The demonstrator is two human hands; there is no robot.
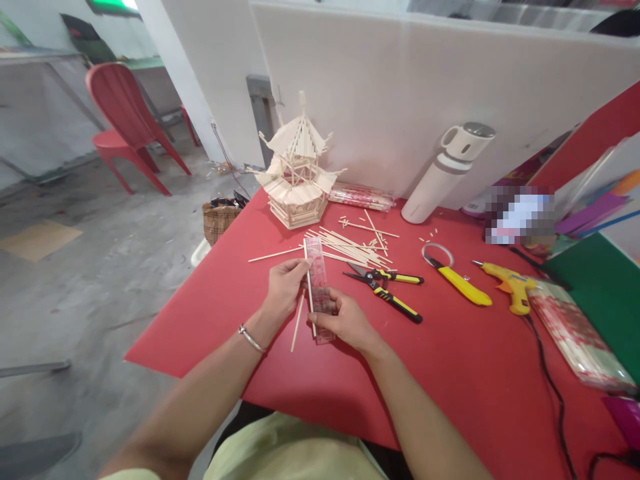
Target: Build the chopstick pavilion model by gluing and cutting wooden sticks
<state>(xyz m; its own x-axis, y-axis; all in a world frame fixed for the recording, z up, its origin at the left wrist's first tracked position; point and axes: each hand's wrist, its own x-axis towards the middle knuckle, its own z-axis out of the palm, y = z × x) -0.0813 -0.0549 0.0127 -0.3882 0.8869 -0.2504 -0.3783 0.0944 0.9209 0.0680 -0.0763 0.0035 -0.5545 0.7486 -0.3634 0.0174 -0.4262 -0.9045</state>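
Observation:
My left hand [284, 285] is closed, pinching a thin wooden stick [309, 280] against a clear pink ruler [320, 288]. My right hand [346, 321] is closed on the ruler's near end, holding it and the stick together. A second stick [298, 321] lies on the red table [450, 373] just under my left hand. A pile of loose sticks [350, 245] lies just beyond the ruler. Behind it stands a small pagoda model [297, 175] built of sticks.
Yellow-handled cutters [385, 293] lie right of my hands, then a tape roll [437, 253], a yellow knife [463, 285] and a yellow glue gun [510, 285] with a black cord. A white flask [445, 172] leans on the partition. Packed sticks [575, 333] lie far right. A red chair [130, 127] stands left.

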